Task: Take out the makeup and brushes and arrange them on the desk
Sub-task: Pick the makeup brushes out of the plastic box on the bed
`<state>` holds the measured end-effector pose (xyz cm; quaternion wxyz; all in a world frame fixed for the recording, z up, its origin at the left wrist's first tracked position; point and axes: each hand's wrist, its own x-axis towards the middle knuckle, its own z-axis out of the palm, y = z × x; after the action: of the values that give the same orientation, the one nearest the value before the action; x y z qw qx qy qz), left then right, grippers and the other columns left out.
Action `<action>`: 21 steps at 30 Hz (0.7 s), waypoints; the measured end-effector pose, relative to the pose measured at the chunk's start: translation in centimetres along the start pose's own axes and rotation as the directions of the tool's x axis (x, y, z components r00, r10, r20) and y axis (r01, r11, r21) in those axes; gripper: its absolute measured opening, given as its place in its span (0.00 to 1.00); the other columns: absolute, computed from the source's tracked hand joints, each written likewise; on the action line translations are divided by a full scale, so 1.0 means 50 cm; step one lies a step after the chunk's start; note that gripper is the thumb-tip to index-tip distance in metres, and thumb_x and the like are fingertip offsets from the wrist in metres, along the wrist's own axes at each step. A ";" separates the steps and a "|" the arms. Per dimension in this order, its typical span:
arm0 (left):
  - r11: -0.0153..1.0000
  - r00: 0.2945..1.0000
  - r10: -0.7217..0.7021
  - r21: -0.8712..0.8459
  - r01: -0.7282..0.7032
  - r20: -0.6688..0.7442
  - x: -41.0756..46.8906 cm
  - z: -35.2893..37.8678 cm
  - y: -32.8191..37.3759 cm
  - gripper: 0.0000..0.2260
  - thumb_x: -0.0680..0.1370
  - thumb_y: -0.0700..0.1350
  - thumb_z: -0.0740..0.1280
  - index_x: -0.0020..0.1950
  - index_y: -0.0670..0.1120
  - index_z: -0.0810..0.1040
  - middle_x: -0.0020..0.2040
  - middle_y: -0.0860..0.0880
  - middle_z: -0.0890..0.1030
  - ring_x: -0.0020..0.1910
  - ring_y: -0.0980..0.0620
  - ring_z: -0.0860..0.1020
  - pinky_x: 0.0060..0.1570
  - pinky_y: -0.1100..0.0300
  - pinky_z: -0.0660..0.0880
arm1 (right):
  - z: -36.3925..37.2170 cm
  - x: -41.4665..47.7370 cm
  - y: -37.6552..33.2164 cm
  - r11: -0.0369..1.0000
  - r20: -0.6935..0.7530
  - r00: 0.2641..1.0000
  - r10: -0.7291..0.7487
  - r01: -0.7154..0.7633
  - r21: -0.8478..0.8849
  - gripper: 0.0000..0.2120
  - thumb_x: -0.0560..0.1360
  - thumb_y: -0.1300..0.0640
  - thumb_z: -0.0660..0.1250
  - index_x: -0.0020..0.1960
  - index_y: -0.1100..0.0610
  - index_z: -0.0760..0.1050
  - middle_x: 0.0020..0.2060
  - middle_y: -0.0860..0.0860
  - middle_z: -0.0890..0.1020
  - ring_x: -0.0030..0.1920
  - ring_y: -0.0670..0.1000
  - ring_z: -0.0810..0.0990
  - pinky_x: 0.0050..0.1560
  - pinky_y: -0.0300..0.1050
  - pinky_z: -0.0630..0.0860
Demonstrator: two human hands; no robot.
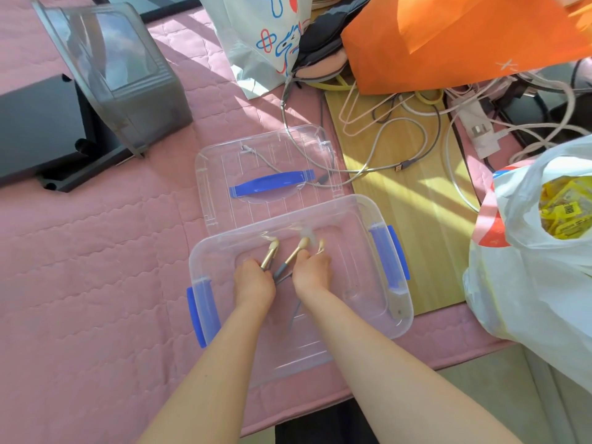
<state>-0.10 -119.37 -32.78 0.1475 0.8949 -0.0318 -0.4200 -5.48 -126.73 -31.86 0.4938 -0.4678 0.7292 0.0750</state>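
A clear plastic storage box (pixel 362 216) with blue side latches sits on the pink quilted desk cover. Both my hands are inside it. My left hand (pixel 253 282) grips a makeup brush (pixel 271 248) with a gold ferrule and cream bristles. My right hand (pixel 312 270) grips another gold-and-grey brush (pixel 299 248), and a third cream tip (pixel 321 244) shows by its fingers. Grey brush handles (pixel 282 277) cross between the two hands. Other contents of the box are hidden by my hands.
The box's clear lid (pixel 266 184) with a blue handle lies flat behind it. A grey transparent container (pixel 118 78) and a black box (pixel 38 133) stand at left. Cables (pixel 384 145), an orange bag (pixel 464 36) and a white plastic bag (pixel 538 251) crowd the right.
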 end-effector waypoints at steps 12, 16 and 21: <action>0.996 0.997 -0.047 -0.077 0.051 0.059 0.005 -0.011 0.004 0.01 0.77 0.38 0.63 0.46 0.42 0.72 0.51 0.36 0.79 0.44 0.40 0.74 0.40 0.55 0.67 | 0.037 -0.017 0.006 0.999 0.023 1.000 -0.004 0.003 0.048 0.13 0.79 0.56 0.61 0.56 0.66 0.71 0.53 0.62 0.80 0.52 0.61 0.80 0.44 0.39 0.71; 0.996 0.996 -0.026 -0.084 0.033 0.080 0.003 -0.010 0.001 0.02 0.77 0.39 0.61 0.47 0.41 0.72 0.51 0.35 0.78 0.47 0.39 0.75 0.41 0.54 0.69 | 0.039 -0.010 0.008 0.995 0.003 0.999 -0.049 0.049 -0.093 0.13 0.77 0.55 0.65 0.55 0.64 0.76 0.54 0.60 0.81 0.56 0.59 0.78 0.45 0.43 0.67; 0.996 0.994 0.005 -0.084 0.004 0.109 -0.007 -0.009 0.000 0.02 0.78 0.40 0.60 0.45 0.42 0.70 0.50 0.36 0.78 0.46 0.40 0.75 0.41 0.54 0.68 | 0.036 -0.015 0.000 0.986 0.016 0.998 -0.063 0.065 -0.156 0.12 0.79 0.58 0.62 0.57 0.64 0.74 0.57 0.60 0.80 0.58 0.59 0.77 0.50 0.44 0.69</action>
<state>-0.01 -119.19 -32.27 0.1829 0.8636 -0.0222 -0.4693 -4.26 -125.24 -32.20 0.4615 -0.5278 0.7031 0.1188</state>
